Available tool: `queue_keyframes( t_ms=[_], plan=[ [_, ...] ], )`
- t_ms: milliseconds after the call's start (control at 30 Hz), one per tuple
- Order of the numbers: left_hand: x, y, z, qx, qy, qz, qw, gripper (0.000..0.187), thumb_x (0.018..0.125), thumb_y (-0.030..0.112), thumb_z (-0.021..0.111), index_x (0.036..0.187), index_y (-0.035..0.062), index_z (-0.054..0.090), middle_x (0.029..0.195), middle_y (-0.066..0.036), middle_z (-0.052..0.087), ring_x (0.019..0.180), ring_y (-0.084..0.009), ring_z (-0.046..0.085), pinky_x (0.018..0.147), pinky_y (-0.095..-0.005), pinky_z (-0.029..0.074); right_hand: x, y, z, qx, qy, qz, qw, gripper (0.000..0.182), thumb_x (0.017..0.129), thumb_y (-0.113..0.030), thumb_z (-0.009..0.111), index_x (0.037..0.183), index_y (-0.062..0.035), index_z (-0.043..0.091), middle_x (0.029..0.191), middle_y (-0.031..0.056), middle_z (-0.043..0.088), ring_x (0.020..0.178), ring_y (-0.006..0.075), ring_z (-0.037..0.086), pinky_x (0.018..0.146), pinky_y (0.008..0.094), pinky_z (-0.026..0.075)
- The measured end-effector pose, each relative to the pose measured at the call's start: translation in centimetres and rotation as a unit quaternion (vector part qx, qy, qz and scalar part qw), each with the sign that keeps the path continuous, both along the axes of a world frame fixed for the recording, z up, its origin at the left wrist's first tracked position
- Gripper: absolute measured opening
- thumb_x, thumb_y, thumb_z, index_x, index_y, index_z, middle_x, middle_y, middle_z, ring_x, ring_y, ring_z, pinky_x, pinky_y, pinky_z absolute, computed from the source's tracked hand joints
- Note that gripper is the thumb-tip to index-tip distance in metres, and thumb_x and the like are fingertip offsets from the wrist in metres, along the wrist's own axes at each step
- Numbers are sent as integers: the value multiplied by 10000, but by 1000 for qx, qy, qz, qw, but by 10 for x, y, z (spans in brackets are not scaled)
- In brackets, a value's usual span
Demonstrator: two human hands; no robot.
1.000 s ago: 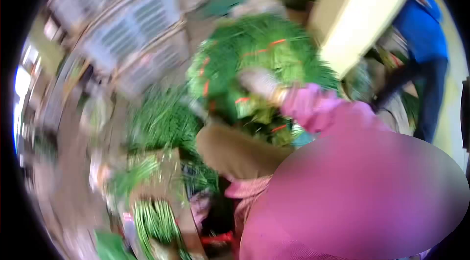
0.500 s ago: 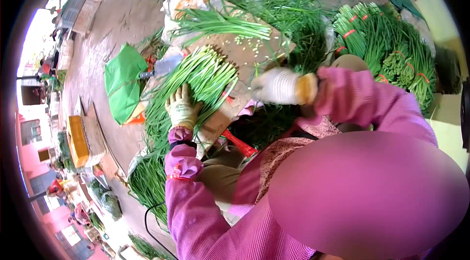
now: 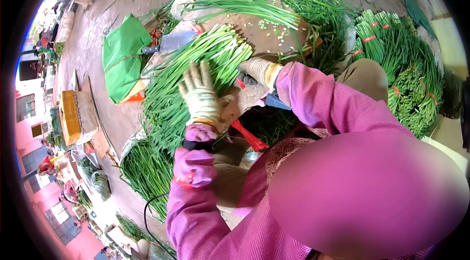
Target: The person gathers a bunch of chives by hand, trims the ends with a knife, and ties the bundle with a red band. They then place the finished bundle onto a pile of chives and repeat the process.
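A loose pile of garlic chives (image 3: 196,64) lies across a low board (image 3: 245,96), pale cut ends toward the upper right. My left hand (image 3: 201,96), in a pale work glove, rests open on the green leaves with fingers spread. At the pale ends is my gloved right hand (image 3: 259,71), its dark-tipped fingers curled under; whatever they hold is hidden. A red strip (image 3: 240,83) shows below the pile beside it. Behind the pile lies a cleaver (image 3: 177,41). Another spread of chives (image 3: 245,3) sits farther back on the board.
Bundles of chives tied with red bands (image 3: 391,49) stand at the right. A green bag (image 3: 125,57) is left of the board. More chives (image 3: 144,172) lie by my left leg, and red ties (image 3: 249,135) hang at the near edge. Leaf scraps (image 3: 313,3) are heaped behind.
My right hand has moved left to the chives' cut ends. My left hand stays on the leaves, its fingers now more spread. The whole view has shifted slightly.
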State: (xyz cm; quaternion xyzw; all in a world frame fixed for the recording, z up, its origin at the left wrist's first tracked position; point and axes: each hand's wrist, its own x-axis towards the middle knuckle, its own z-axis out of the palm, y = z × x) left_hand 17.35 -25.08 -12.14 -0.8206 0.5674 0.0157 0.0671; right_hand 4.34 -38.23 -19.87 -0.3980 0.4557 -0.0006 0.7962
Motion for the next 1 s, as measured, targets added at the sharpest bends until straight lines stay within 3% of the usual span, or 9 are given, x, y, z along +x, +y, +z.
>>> queue_keyframes(
  t_ms=[100,267,433,500,533,600,667,900,1000],
  plan=[
    [1,-7,-42,-101,-115,-57,987,1325,528,565,857,1549,96,155,1589,-181,217,1445,-395,237,1168,-585,135,3,-2,-7,-47,19,27,998,296,939,-279,536,830,-25,643,613,105,624,457,209,574,428,352,453],
    [18,-13,-47,-80,-15,7,997,1307,533,531,864,1534,62,167,1569,-179,259,1426,-388,269,1166,-592,131,-24,26,29,-75,-1,80,994,231,905,-272,663,1045,-90,649,612,84,606,440,207,583,353,347,439],
    [30,-16,-39,-101,8,-36,994,1303,532,509,875,1517,17,177,1524,-165,326,1405,-368,299,1164,-599,129,-9,18,44,-133,139,306,932,328,939,-268,537,877,27,667,714,168,681,558,267,655,524,402,537],
    [33,-16,-48,-128,-46,-59,989,1250,553,458,854,1508,-4,195,1477,-136,379,1391,-354,320,1161,-603,144,4,0,52,-642,-90,222,728,394,960,-352,484,930,-20,694,822,192,699,705,342,678,693,454,541],
    [31,-14,-46,-105,-42,-47,992,1220,571,450,835,1511,2,200,1471,-133,385,1388,-354,322,1160,-602,150,12,-19,84,-503,170,401,746,427,963,-406,438,952,-73,705,884,198,693,821,387,662,802,477,512],
    [27,-13,-39,-125,-24,-51,991,1125,599,483,781,1492,19,277,1441,-146,417,1376,-365,335,1146,-629,173,36,-58,101,-609,149,335,704,414,953,-405,459,959,-70,702,878,208,686,823,397,656,776,477,514],
    [36,-13,-57,-146,-80,-60,984,1159,589,501,786,1509,37,255,1526,-172,319,1423,-381,271,1159,-633,122,66,-89,120,-614,104,229,748,397,927,-419,518,1023,-72,685,921,226,679,875,398,654,775,470,513],
    [44,-24,-25,-15,-51,11,999,1328,558,609,808,1526,-7,139,1586,-231,175,1472,-423,140,1164,-631,13,156,-138,58,-528,2,362,768,464,879,-477,605,1004,-46,723,887,143,717,768,328,641,768,402,506],
    [52,-30,-18,-13,10,24,1000,1401,497,604,844,1525,-15,122,1582,-227,191,1473,-416,142,1171,-613,22,172,-125,56,-612,65,462,638,346,855,-384,602,1054,-129,724,962,141,717,884,332,669,808,418,509]
  ],
)
